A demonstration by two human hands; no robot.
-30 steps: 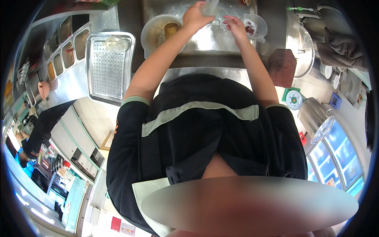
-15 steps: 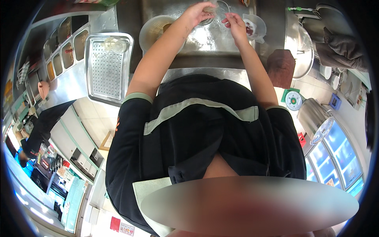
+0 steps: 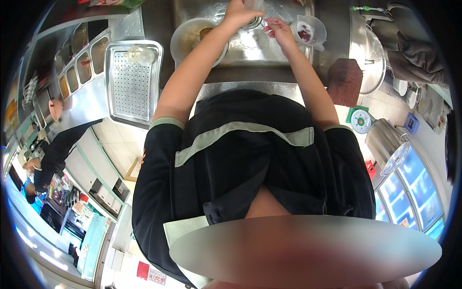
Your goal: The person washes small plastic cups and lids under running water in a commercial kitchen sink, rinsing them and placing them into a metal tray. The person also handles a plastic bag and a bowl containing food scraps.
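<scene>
Over the metal sink (image 3: pixel 257 58), my left hand (image 3: pixel 239 15) is wrapped round a clear cup (image 3: pixel 256 6), which the frame's upper edge partly cuts off. Close to the cup's lower end, my right hand (image 3: pixel 281 33) has bent fingers apart, with a small shiny patch at their tips that I cannot make out. Beneath my left forearm stands a large pale translucent bowl (image 3: pixel 185 36) with something brown in it. To the right of my right hand sits a clear jug (image 3: pixel 316 30) with dark red bits and white foam inside.
At the left lies a perforated metal tray (image 3: pixel 132 89) with clear cups (image 3: pixel 140 55) at its far end. Several food containers (image 3: pixel 83 65) line the counter beyond. A brown cloth (image 3: pixel 344 82) hangs at the sink's right edge, near a dial scale (image 3: pixel 360 120). A co-worker (image 3: pixel 53 159) stands far left.
My left hand and the cup have shifted slightly left and my right hand has moved left and down toward the cup. The jug beside it shows more fully. The co-worker's arm has moved.
</scene>
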